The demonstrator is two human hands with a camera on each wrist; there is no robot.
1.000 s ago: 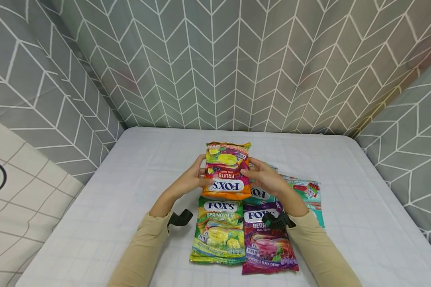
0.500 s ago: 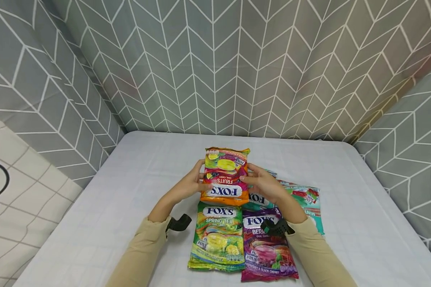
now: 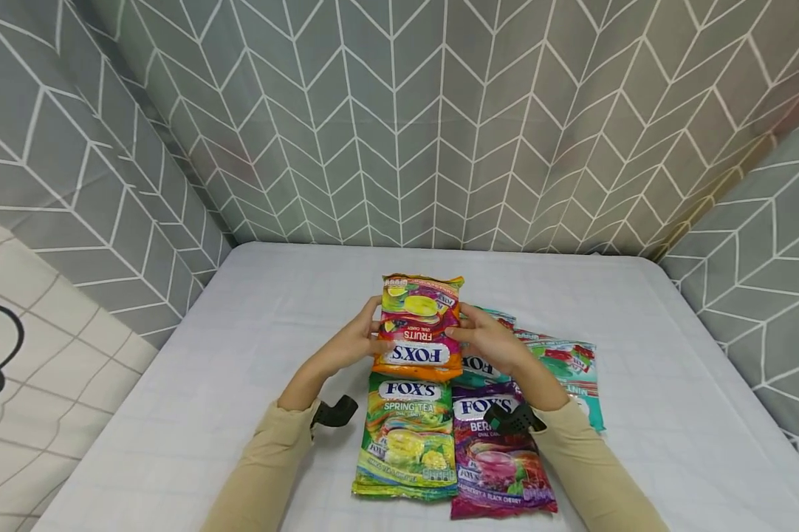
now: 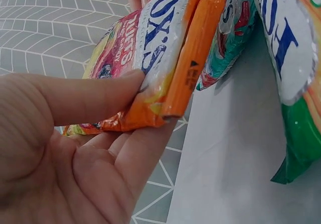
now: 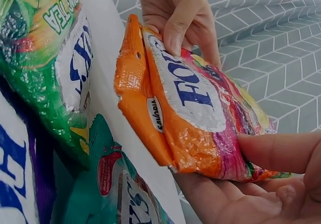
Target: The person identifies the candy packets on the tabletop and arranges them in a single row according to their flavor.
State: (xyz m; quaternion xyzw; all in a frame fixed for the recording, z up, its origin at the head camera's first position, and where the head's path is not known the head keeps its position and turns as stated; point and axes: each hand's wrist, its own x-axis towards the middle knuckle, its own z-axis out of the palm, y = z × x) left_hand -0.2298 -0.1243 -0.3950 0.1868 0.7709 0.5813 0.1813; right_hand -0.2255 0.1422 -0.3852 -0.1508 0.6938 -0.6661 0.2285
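An orange and magenta bag of Fox's Fruits candy [image 3: 421, 321] is held off the table between both hands, its print upside down in the head view. My left hand [image 3: 351, 341] grips its left edge, thumb on the front and fingers behind, as the left wrist view shows. On the opposite edge, my right hand [image 3: 492, 341] pinches it the same way; the right wrist view shows the thumb on top and fingers beneath. Just below the held bag lies a green Spring Tea candy bag [image 3: 406, 443]. A purple Berries candy bag [image 3: 499, 465] lies beside that one, partly covered by the right wrist's camera.
Two teal candy bags lie on the right: one [image 3: 481, 371] partly behind the right hand, the other, a mint bag [image 3: 575, 362], beyond the right forearm. The table [image 3: 273, 295] has a white cloth. Grey patterned curtains [image 3: 399, 133] stand around it.
Both hands keep their grip on the Fruits bag, which stays nearly in place. The head view shifts slightly, and the bags shift with it.
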